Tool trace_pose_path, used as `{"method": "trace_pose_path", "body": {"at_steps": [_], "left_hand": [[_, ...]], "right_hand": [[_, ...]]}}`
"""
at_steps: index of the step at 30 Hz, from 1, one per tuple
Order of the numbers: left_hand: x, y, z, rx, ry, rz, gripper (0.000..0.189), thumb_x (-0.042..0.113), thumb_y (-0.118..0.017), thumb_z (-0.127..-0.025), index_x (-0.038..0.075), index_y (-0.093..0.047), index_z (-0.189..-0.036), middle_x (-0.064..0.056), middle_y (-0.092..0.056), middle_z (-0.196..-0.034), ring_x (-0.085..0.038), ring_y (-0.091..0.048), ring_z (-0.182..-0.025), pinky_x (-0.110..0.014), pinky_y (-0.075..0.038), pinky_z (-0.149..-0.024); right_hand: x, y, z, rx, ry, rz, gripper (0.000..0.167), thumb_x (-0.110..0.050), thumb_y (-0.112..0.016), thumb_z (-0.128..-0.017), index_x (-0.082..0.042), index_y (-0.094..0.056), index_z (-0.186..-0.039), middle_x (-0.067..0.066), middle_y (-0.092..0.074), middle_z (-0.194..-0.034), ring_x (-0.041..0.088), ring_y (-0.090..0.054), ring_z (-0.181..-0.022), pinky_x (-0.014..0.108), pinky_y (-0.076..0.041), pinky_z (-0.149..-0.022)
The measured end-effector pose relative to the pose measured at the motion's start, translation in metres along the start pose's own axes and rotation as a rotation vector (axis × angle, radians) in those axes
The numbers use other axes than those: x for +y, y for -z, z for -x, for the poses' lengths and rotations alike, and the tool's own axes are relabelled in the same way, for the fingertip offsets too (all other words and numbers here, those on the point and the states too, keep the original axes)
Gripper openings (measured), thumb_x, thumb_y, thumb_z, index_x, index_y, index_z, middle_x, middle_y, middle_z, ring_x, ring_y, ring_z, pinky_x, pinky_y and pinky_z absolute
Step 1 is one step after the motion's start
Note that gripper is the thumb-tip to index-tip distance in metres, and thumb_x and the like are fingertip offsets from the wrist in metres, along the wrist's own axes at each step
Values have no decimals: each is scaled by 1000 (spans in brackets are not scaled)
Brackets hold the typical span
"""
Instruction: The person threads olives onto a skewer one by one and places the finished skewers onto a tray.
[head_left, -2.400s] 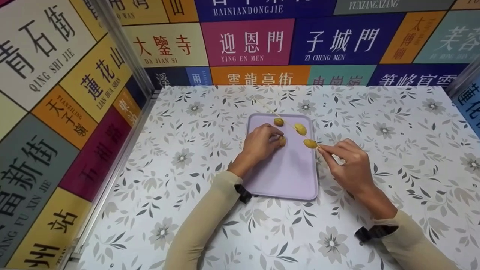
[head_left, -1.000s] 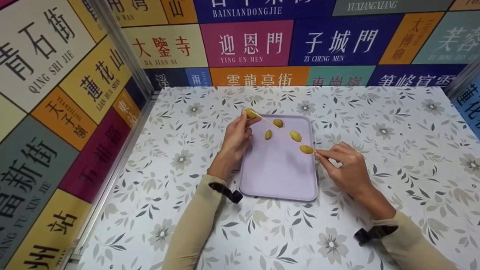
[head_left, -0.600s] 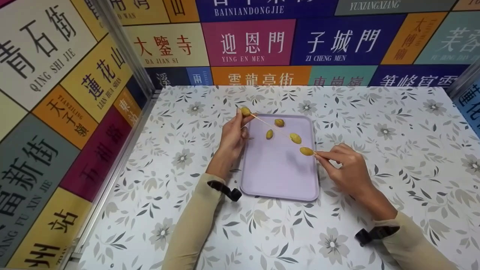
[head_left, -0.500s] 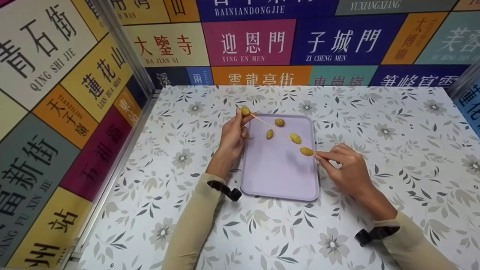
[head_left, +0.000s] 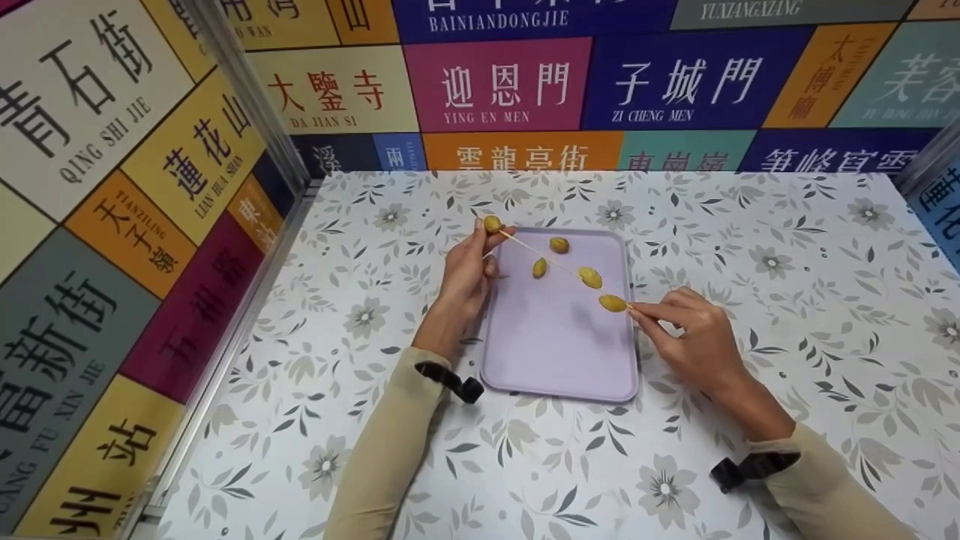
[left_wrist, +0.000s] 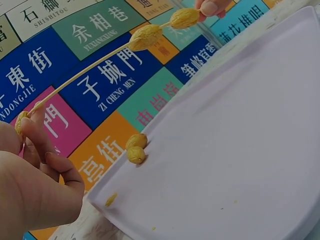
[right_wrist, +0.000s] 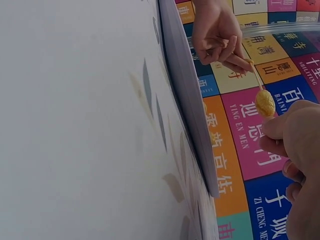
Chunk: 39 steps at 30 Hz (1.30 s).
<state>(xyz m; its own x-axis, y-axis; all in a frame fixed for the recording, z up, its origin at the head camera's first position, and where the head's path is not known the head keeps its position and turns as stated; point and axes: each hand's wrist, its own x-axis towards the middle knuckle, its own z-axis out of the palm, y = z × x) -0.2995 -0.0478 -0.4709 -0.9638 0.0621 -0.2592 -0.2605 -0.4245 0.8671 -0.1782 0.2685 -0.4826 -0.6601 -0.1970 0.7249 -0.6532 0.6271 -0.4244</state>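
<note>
My right hand (head_left: 697, 334) pinches the near end of a thin wooden skewer (left_wrist: 80, 75) between thumb and forefinger. Two wrinkled yellow oval fruits are threaded on it, one fruit (head_left: 613, 303) right beside those fingertips and another fruit (head_left: 590, 277) a little farther along. At the far end, my left hand (head_left: 466, 274) pinches a third fruit (head_left: 492, 224), with the skewer's tip right at it. The skewer slants over a lilac tray (head_left: 555, 352). Two more fruits lie towards the tray's back, a darker fruit (head_left: 559, 245) and a smaller fruit (head_left: 539, 268).
A floral-patterned cloth (head_left: 360, 405) covers the table under the tray. Panels with coloured signs (head_left: 495, 82) stand along the back and left sides. Small yellow crumbs (left_wrist: 154, 228) dot the tray.
My left hand was reaching over the tray with its fingertips at a fruit; it has since risen to the upper left, bringing a fruit to the skewer's far end. Lately, both hands barely move.
</note>
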Motion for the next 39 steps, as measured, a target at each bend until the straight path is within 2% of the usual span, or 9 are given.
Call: {"method": "trace_pose_path", "body": {"at_steps": [6,11,17,24,31,39], "left_hand": [[0,3,0,-51,-20,67,37,43,-51,-114,15,-72,-124,-4,-81,-124,-5,-46,-62,-19,-38,-56],[2,6,2,-155,-30,165,30,39,-53,-115,17,-71,-124,-7,-79,-126,-7,-46,-62,-20,-39,-59],[3,7,4,-250,-55,196,29,39,-52,-114,19,-72,-119,-3,-77,-118,-8,-47,-63,-20,-38,-59],[1,6,3,-265,-119,192,27,36,-50,-116,17,-69,-119,-1,-73,-119,-7,-44,-64,-21,-36,-56],[1,5,4,-286,-148,185,25,32,-51,-116,15,-67,-126,-3,-73,-127,-9,-44,-65,-24,-35,-60],[-1,4,4,-300,-185,186,22,26,-55,-115,13,-70,-124,-5,-76,-129,-8,-44,-62,-23,-36,-59]], "right_hand": [[0,0,0,7,2,-2,18,1,-92,-81,-4,-88,-98,1,-64,-67,4,-43,-68,23,-35,-58],[0,0,0,9,7,2,18,1,-92,-81,-5,-88,-99,1,-64,-66,4,-43,-67,22,-34,-58],[1,0,0,7,15,4,20,1,-92,-81,-6,-88,-99,0,-61,-65,4,-42,-67,20,-33,-59],[0,-1,1,2,13,-6,20,1,-92,-80,-5,-88,-99,0,-63,-66,4,-44,-68,19,-34,-59],[-1,-1,0,8,5,-15,20,1,-92,-81,-4,-88,-99,1,-65,-67,4,-44,-68,20,-35,-59],[-3,1,-1,48,-8,-25,21,4,-91,-81,-4,-87,-101,3,-64,-66,5,-44,-69,21,-35,-60]]}}
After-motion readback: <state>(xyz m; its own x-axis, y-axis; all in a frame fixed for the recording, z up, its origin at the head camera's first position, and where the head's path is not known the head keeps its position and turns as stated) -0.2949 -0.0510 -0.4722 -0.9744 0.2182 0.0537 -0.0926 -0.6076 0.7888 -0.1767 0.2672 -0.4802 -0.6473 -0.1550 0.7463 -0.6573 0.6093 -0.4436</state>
